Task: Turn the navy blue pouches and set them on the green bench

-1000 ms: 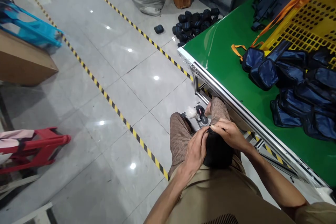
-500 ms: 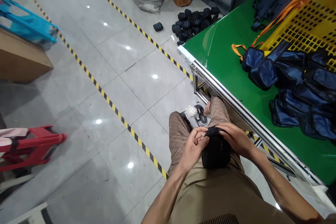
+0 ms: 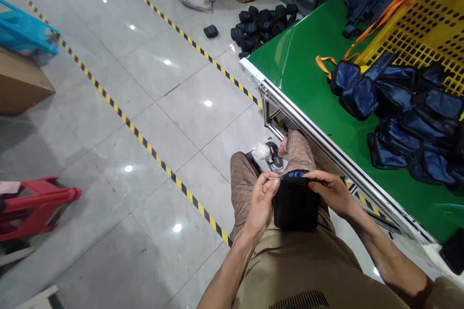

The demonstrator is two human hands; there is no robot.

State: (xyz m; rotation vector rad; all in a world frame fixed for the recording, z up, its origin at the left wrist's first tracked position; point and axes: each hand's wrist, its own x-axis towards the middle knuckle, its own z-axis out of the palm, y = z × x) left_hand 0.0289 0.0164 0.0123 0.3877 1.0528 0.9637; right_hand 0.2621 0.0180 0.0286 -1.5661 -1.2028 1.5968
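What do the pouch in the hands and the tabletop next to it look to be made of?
Pouch: soft black fabric, matte, probably nylon; its blue-lined top edge bends under the fingers. Tabletop: smooth glossy green sheet, likely plastic or rubber belting; it mirrors the lights.

No text, label, brand or number can be read in this view. The only sign-like marking is the yellow and black hazard tape [image 3: 145, 142] on the floor, and it has no words. The dark pouch [image 3: 295, 203] in the hands shows no readable print.
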